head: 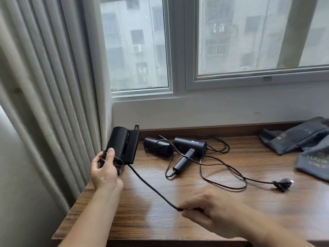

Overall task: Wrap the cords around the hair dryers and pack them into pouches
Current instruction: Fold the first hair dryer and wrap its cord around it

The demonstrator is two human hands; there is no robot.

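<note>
Cord drawn taut
Left hand grips the folded dryer; right hand pinches the cord between fingertips above the desk.

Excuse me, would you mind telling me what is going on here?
The person's left hand grips a folded hair dryer while the right hand pinches its cord, stretched between them. Two more dryers lie on the wooden table, cords loose, and grey pouches lie at the right.
</note>
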